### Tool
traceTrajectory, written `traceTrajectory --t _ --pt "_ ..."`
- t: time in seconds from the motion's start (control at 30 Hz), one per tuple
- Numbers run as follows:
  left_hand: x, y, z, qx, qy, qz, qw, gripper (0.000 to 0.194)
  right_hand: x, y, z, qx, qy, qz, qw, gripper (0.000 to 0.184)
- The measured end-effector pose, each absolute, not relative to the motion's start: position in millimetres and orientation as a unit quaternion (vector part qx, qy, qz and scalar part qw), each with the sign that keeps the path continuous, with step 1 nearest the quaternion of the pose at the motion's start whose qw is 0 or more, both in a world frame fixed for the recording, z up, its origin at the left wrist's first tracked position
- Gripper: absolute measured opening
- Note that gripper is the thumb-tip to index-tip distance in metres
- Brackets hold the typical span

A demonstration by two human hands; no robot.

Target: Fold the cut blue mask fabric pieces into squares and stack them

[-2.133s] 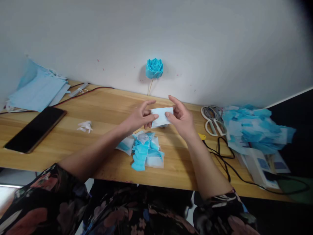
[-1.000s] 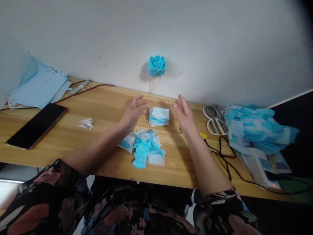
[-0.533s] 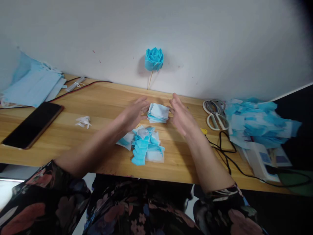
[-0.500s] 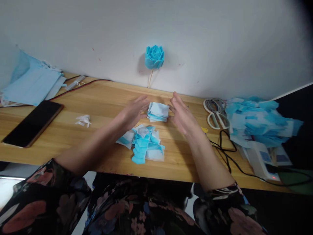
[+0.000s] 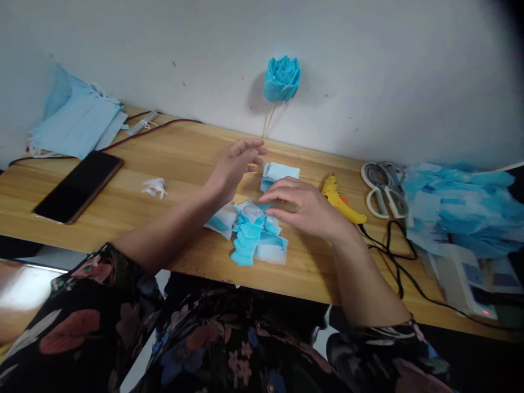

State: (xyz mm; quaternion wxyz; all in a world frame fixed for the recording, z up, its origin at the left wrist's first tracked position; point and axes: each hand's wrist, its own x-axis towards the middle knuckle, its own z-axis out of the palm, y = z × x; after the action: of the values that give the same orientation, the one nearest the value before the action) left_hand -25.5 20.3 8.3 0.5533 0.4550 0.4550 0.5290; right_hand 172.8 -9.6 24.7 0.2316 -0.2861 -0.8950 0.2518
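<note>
A neat stack of blue and white fabric pieces (image 5: 281, 171) lies on the wooden table, its near right part hidden by my right hand. My left hand (image 5: 241, 162) hovers just left of that stack, fingers apart and holding nothing. Over the near side of the stack reaches my right hand (image 5: 297, 203), its fingers stretched to the left with nothing visible between them. Below its fingertips is a loose heap of folded blue and white pieces (image 5: 249, 234). Behind, a blue fabric flower (image 5: 282, 79) on a thin stick leans at the wall.
A yellow glue gun (image 5: 340, 200) and white-handled scissors (image 5: 379, 202) lie on the right, near a pile of blue fabric scraps (image 5: 462, 207) and a power strip (image 5: 466, 281). On the left are a phone (image 5: 77, 186), face masks (image 5: 79, 123) and small white scraps (image 5: 155, 187).
My right hand has moved from the stack's right side toward me, over the heap's edge. My left hand has lifted away from the stack. The view has shifted, showing more of the glue gun.
</note>
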Motion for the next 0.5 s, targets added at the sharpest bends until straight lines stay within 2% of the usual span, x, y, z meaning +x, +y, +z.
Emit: traceTrajectory --t 0.13,0.27,0.4,0.5 --pt "-23 18 11 0.451 0.414 0.506 0.608 0.015 164 -12 18 -0.243 -0.916 0.262 0.181 0.019" --pt "-20 15 14 0.474 0.385 0.458 0.646 0.012 154 -17 11 -0.264 -0.909 0.265 0.183 0.015" --pt "-21 14 11 0.496 0.371 0.421 0.663 0.022 156 -17 12 -0.404 -0.81 0.316 0.284 0.013" --pt "-24 14 9 0.521 0.351 0.416 0.657 0.037 160 -12 13 -0.448 -0.711 0.39 0.376 0.016"
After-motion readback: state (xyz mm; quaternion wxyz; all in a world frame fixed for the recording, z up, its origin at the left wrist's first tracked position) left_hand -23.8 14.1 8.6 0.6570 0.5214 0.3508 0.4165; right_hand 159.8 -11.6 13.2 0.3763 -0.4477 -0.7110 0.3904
